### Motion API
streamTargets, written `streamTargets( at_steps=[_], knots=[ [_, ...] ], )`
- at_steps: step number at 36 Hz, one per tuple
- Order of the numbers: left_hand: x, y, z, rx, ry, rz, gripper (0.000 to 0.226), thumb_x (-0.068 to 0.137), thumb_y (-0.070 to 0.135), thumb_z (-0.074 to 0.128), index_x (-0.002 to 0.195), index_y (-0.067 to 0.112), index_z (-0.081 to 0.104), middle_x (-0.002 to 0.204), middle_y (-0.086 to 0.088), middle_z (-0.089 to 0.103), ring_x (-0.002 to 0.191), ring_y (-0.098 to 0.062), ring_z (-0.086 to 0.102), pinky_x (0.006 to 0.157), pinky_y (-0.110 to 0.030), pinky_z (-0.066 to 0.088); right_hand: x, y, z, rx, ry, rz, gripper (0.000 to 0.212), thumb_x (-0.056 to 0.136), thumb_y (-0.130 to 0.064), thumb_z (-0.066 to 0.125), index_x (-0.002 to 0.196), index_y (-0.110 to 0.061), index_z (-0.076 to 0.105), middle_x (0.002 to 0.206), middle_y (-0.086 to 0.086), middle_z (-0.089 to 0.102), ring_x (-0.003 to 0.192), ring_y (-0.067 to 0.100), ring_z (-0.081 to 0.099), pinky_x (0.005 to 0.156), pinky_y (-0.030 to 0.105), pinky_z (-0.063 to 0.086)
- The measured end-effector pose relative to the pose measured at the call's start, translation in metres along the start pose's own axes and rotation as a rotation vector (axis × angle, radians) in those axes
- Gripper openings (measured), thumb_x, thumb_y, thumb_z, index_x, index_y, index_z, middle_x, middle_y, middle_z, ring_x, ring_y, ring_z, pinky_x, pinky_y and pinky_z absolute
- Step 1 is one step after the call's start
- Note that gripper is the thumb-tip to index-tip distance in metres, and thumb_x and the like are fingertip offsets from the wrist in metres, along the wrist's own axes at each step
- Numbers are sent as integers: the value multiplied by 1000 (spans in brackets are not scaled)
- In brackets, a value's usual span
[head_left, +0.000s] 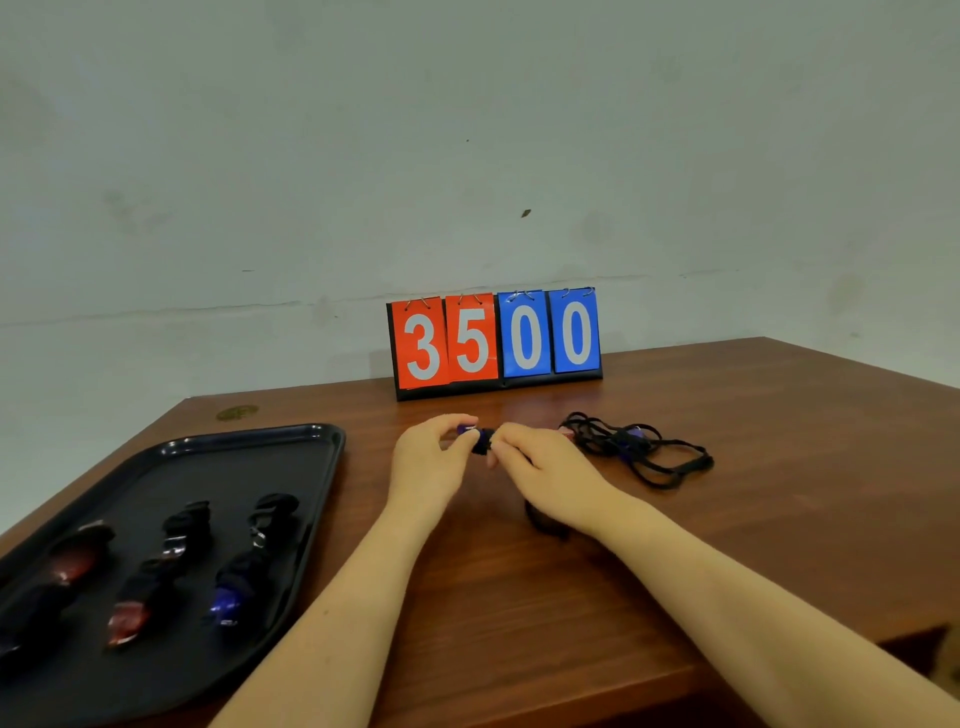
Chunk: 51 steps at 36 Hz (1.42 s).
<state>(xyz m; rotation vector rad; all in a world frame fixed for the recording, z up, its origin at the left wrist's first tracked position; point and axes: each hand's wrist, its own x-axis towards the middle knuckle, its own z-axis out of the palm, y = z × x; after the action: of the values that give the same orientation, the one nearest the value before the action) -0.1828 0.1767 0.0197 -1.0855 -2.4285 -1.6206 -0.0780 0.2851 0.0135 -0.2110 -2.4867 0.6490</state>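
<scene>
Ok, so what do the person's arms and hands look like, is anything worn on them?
Both are bare. The left forearm and right forearm show no sleeve as far as the picture's edge. The left hand and right hand have no glove, and no ring, watch, bracelet or marking can be seen.

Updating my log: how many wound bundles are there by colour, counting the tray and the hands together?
Red bundles on the tray: 2
Blue bundle on the tray: 1
Held blue bundle, pinched by left hand and right hand: 1
Total: 4, leaving out the tangled cords, too knotted to count.
</scene>
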Motion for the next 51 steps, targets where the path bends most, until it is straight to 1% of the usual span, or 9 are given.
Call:
streamTargets(
  at_steps=[5, 13, 18, 23, 29, 39, 41, 45, 51],
  knots=[
    [-1, 2, -1, 97, -65, 61, 26, 95, 17, 57, 120, 20, 64, 120, 2, 64, 106, -7, 54, 91, -19, 42, 5, 3, -5, 78, 194, 81, 24, 100, -30, 46, 83, -21, 62, 76, -9, 61, 76, 4, 58, 71, 20, 45],
    [-7, 10, -4, 72, -253, 152, 24, 95, 17, 57, 116, 26, 65, 107, 12, 61, 104, -6, 57, 95, -25, 47, 7, 7, -12, 290, 276, 229, 23, 96, -33, 54, 77, -23, 60, 79, 3, 65, 75, 15, 61, 71, 23, 47],
    [-12, 17, -5, -311, -232, 26, 21, 94, 16, 58, 101, 34, 66, 102, 12, 67, 100, -8, 63, 79, -18, 53, 8, 4, -17, 417, 264, 308, 27, 97, -32, 53, 77, -18, 64, 68, -3, 59, 68, 9, 54, 64, 17, 42],
    [-13, 23, -7, -733, -230, -147, 24, 94, 9, 57, 115, 14, 65, 110, -6, 70, 100, -18, 69, 85, -30, 57, 8, 3, -15, 641, 164, 409, 28, 98, -32, 51, 79, -18, 66, 52, -8, 46, 49, 7, 38, 49, 20, 32],
    [-7, 20, -7, -947, -96, -262, 25, 93, 6, 57, 117, 8, 63, 108, -12, 72, 98, -21, 71, 84, -34, 57, 4, 2, -4, 361, 135, 194, 29, 99, -26, 49, 74, -22, 63, 58, -13, 52, 56, -6, 48, 63, 17, 36],
    [-2, 10, -4, -446, 123, -139, 24, 92, 13, 62, 114, 21, 68, 116, -4, 68, 104, -13, 64, 93, -32, 52, 2, 2, 1, 39, -34, 63, 20, 99, -30, 50, 98, -21, 68, 96, -7, 67, 89, 6, 58, 80, 21, 44],
    [-2, 8, -5, -300, 169, -99, 25, 92, 15, 62, 116, 20, 67, 116, -2, 67, 108, -10, 58, 101, -31, 44, 0, 1, 1, 15, -34, 42, 18, 98, -30, 50, 98, -23, 67, 94, -9, 66, 87, 5, 58, 79, 21, 44],
    [-3, 8, -9, -91, 201, -57, 29, 94, 14, 58, 123, 16, 64, 122, -4, 65, 117, -15, 55, 93, -25, 39, 1, 1, -1, 7, 15, 19, 16, 98, -29, 49, 94, -28, 64, 86, -8, 65, 79, 5, 57, 75, 25, 45],
    [-5, 8, -5, 94, 63, 26, 29, 95, 17, 58, 123, 19, 64, 123, 0, 65, 111, -9, 57, 91, -20, 39, 4, 3, -2, 43, 125, 27, 18, 99, -26, 47, 92, -25, 64, 86, -8, 64, 80, 5, 58, 76, 24, 46]
  ],
)
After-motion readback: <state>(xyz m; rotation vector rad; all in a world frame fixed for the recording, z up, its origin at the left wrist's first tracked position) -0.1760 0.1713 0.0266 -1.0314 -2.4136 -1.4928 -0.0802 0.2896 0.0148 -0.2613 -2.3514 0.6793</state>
